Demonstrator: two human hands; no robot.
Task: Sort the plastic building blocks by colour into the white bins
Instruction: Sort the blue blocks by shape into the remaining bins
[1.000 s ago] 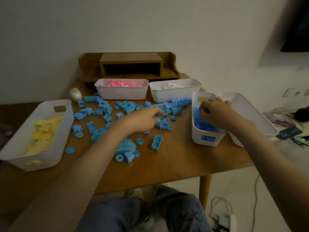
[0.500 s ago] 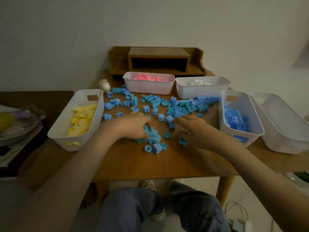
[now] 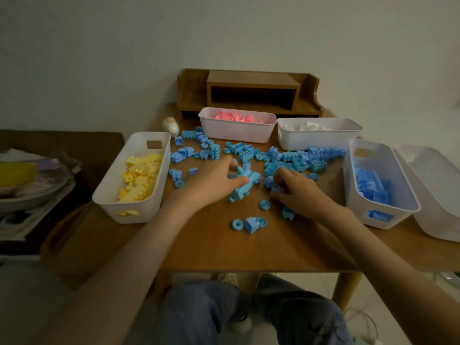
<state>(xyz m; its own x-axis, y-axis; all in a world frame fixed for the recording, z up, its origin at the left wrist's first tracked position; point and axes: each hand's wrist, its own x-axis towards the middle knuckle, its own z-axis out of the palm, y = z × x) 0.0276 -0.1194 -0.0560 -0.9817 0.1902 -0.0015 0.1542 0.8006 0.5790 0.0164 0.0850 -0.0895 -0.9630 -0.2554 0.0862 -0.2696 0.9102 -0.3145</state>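
My left hand (image 3: 214, 181) clamps thumb and fingers on the long light-blue plastic block assembly (image 3: 242, 188); my right hand (image 3: 297, 194) curls its fingers round small blue plastic blocks (image 3: 269, 181) on the wooden table (image 3: 224, 247).

Five bins are counted: yellow bin (image 3: 151, 210), pink bin (image 3: 236, 133), white-block bin (image 3: 316, 142), blue bin (image 3: 352, 195), far-right bin (image 3: 438, 220); loose blue blocks (image 3: 316, 165) are too many to be counted, dozens at least; two hands are seen, left hand (image 3: 214, 181), right hand (image 3: 297, 194); one shelf (image 3: 251, 82) is seen.
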